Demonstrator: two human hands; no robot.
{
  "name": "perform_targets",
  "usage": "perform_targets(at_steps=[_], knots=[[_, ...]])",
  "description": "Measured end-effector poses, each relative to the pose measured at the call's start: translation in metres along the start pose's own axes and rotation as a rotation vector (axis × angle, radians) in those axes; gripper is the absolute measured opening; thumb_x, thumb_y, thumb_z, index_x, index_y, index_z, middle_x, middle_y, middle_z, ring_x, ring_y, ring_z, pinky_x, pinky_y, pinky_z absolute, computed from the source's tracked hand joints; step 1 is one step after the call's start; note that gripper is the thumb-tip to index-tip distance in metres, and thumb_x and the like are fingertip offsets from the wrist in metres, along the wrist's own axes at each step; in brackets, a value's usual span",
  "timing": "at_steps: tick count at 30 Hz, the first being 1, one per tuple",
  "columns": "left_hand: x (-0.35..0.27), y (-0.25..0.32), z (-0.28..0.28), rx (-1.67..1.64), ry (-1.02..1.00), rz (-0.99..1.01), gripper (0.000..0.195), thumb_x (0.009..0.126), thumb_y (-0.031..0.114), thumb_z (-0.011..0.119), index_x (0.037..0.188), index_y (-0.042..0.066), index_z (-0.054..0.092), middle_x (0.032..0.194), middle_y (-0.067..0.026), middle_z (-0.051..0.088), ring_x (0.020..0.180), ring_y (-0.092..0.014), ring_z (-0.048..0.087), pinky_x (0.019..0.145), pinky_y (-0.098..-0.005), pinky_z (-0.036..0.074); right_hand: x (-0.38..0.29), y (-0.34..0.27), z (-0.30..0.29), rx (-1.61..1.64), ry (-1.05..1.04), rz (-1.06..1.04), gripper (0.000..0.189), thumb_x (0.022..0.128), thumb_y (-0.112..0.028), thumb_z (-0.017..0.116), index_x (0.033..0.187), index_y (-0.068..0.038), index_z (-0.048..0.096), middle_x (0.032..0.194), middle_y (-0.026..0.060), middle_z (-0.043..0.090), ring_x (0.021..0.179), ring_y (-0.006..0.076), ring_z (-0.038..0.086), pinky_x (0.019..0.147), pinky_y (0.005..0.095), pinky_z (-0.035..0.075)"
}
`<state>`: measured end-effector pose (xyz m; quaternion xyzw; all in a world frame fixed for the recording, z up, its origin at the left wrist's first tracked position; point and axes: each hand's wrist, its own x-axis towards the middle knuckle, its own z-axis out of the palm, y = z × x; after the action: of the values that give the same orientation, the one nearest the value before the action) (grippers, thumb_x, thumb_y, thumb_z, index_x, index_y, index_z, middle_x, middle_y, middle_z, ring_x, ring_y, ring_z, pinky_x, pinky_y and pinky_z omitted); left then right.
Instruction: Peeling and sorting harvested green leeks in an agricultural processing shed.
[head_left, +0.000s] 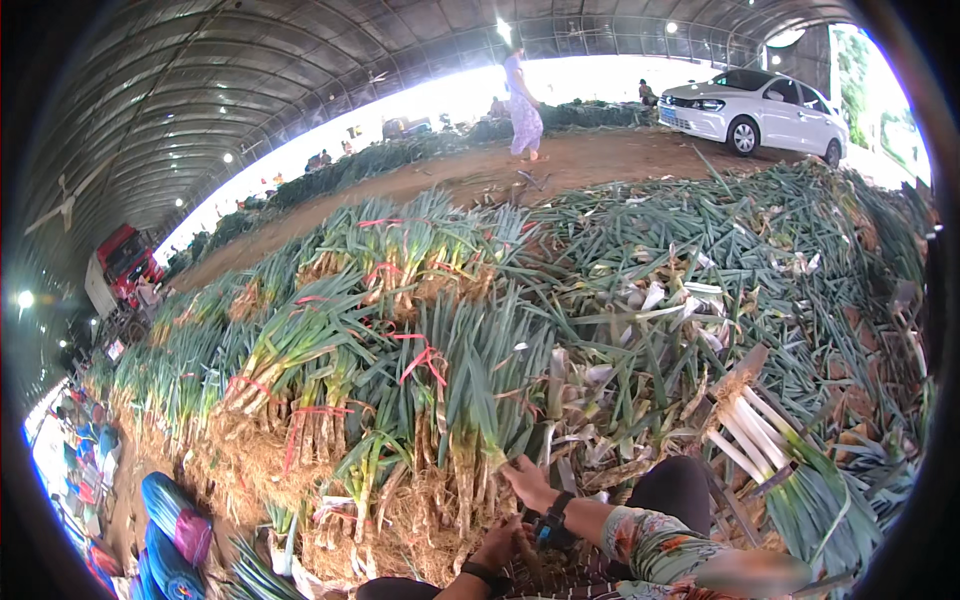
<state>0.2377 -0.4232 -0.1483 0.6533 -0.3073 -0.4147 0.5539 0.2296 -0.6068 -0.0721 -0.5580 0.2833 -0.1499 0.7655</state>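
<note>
My right hand (531, 484), with a dark band at its wrist, grips a long green onion (491, 442) near where its leaves meet the stalk. Just below it, my left hand (498, 544) is curled low in front of me, also with a dark wristband. What lies between its fingers is partly hidden. Untrimmed green onions with muddy stalks (465, 472) and straw-coloured roots stand packed beside both hands. To the right, cleaned white-stalked green onions (754, 435) rest across a metal rack (727, 495), their leaves hanging downward.
Onion bundles tied with red ribbon (424, 360) stretch away leftward. Stripped leaves (675, 300) heap up ahead and right. Blue rolled bundles (172, 517) lie at lower left. Beyond the dirt lane (592, 161), where a person (525, 105) walks, stand a white car (757, 112) and a red truck (127, 262).
</note>
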Motion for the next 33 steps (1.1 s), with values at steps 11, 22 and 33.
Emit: perform_targets(at_steps=[11,22,33], knots=[[0.031,0.035,0.008,0.071,0.028,-0.004,0.033,0.094,0.017,0.063,0.124,0.004,0.065,0.09,-0.0108,0.071,0.081,-0.029,0.068,0.076,-0.041,0.055,-0.008,-0.018,-0.011,0.052,-0.337,-0.035,0.046,0.107,-0.048,0.056,0.127,-0.007,0.049,0.101,0.0068,0.056,0.085,0.017,0.055,0.076,0.0372,0.046],[-0.003,0.026,0.014,0.029,0.013,-0.065,0.033,0.093,0.021,0.065,0.121,0.006,0.068,0.087,-0.0113,0.072,0.079,-0.029,0.069,0.075,-0.0426,0.056,-0.018,0.035,-0.006,-0.37,-0.365,-0.169,0.043,0.107,-0.043,0.059,0.105,-0.001,0.064,0.083,0.0092,0.059,0.075,0.0209,0.057,0.073,0.0419,0.045],[-0.012,0.018,-0.001,-0.01,0.072,-0.133,0.033,0.091,0.025,0.067,0.118,0.007,0.071,0.083,-0.0118,0.072,0.076,-0.03,0.07,0.074,-0.0442,0.057,-0.087,0.037,0.028,-0.361,-0.456,-0.398,0.034,0.108,-0.033,0.06,0.112,-0.002,0.072,0.087,0.0061,0.067,0.066,0.0124,0.055,0.061,0.0347,0.047]])
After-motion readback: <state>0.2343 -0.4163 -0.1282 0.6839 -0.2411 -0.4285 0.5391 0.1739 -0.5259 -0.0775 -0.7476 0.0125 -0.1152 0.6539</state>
